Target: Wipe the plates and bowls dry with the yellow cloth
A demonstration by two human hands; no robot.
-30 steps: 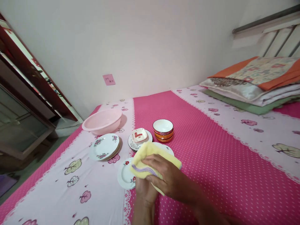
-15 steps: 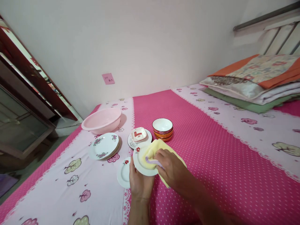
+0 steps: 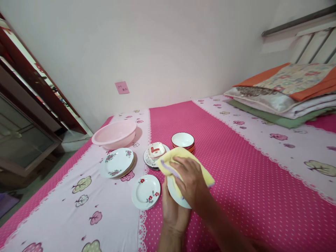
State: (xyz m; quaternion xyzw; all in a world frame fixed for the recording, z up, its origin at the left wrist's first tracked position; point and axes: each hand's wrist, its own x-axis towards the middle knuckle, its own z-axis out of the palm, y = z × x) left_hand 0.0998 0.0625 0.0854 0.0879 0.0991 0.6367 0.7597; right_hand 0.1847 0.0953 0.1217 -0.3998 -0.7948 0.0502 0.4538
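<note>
My left hand (image 3: 174, 213) grips a small white plate (image 3: 175, 196) from below and at its left edge, tilting it above the bed. Pressed on the plate's face is a yellow cloth (image 3: 202, 169) with a lilac edge, held by my right hand (image 3: 190, 178). The cloth and fingers cover most of the plate. Left of my hands lies another small white plate (image 3: 143, 196) with red flowers. Just beyond sit a square white dish (image 3: 160, 153) with a red mark, on stacked plates (image 3: 149, 161), and a stack of bowls (image 3: 183, 140) with orange outsides.
A pile of larger floral plates (image 3: 118, 162) rests at the left, with a pink basin (image 3: 115, 134) behind it. Folded bedding (image 3: 288, 91) is heaped at the far right. The wall (image 3: 183, 52) closes off the bed's (image 3: 236, 168) far side.
Both hands have shifted right with the plate and cloth, uncovering the flowered plate on the bed. The cloth now spreads over more of the held plate.
</note>
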